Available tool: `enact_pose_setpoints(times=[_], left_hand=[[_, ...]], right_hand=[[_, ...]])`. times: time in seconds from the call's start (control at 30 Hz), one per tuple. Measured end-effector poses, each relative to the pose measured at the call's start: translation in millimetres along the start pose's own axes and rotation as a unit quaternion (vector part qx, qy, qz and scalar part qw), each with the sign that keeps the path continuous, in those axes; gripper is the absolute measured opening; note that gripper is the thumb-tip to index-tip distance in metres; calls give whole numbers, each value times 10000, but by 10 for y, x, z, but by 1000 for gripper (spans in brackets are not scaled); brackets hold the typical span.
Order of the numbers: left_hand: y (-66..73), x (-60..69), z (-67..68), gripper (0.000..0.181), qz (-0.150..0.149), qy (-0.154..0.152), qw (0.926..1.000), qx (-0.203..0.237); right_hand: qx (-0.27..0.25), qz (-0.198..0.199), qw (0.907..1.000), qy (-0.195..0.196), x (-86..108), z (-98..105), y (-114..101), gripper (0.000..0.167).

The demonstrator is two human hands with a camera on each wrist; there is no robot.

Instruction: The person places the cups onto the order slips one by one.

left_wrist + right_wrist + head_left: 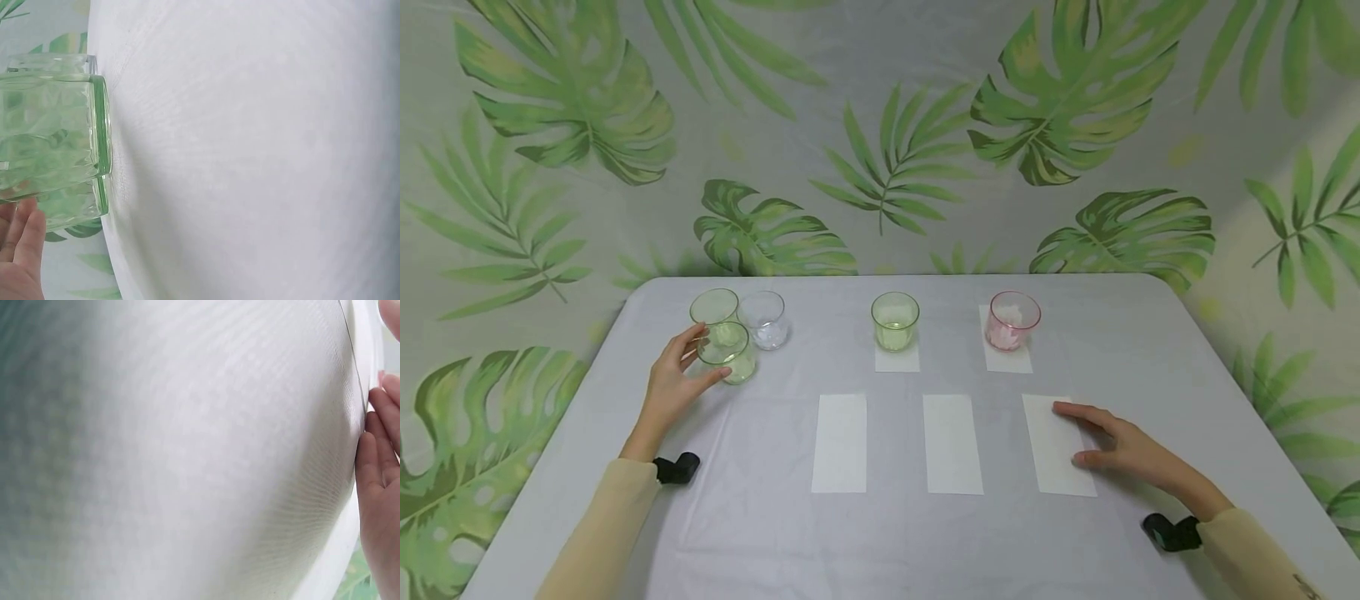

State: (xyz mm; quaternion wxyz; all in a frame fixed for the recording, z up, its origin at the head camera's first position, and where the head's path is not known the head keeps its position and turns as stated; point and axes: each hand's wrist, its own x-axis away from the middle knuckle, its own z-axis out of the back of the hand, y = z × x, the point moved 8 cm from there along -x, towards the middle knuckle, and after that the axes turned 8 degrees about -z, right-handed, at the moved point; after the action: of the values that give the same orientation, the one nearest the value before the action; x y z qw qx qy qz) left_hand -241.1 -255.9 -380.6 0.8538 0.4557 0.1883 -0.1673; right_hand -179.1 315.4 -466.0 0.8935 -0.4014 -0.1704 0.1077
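In the head view my left hand (676, 379) is around the front green glass (739, 364) at the table's left, thumb at the near side and fingers at the far left side. The same green glass (50, 131) fills the left edge of the left wrist view, its base at the tablecloth. Close behind it stand a second green glass (713, 305) and a clear glass (767, 321). On the right, my right hand (1131, 450) rests with loosely bent fingers at the right white paper card (1051, 450); its fingertips (367, 442) touch the surface in the right wrist view.
In the back row a green glass (895, 323) and a pink glass (1011, 323) each stand on a white card. Two more white cards, a left one (839, 446) and a middle one (952, 446), lie in the front row. A leaf-print cloth (925, 50) hangs behind the table.
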Motion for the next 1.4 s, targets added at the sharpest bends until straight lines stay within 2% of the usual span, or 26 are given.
enact_pose_setpoints(times=[0.07,0.27,0.37,0.5,0.63,0.87,0.97,1.1,1.4], left_hand=[[-72,-3,-8,70,15,10,10000,16],[-416,13,-40,73,73,27,10000,37],[-446,26,-41,71,83,30,9999,90],[-420,40,-45,69,32,-4,9999,134],[-310,35,-59,68,-72,-33,9997,241],[198,-10,-133,64,-290,-265,9983,440],[338,-28,-196,64,-352,-389,9974,490],[475,-53,-284,64,-487,-539,9949,700],[702,-90,-508,65,-829,-930,9867,1040]], right_hand=[[-29,31,10000,-9,1,-3,-3,67],[-54,32,10000,-37,5,-10,3,68],[-39,103,9999,-34,2,-12,0,69],[15,323,9995,26,0,-3,-24,68],[37,463,9989,46,6,-1,-42,68],[151,561,9983,66,15,-9,-53,69],[228,697,9972,115,21,-7,-72,70],[348,828,9958,187,30,-8,-81,69],[467,832,9952,230,32,-11,-84,67]])
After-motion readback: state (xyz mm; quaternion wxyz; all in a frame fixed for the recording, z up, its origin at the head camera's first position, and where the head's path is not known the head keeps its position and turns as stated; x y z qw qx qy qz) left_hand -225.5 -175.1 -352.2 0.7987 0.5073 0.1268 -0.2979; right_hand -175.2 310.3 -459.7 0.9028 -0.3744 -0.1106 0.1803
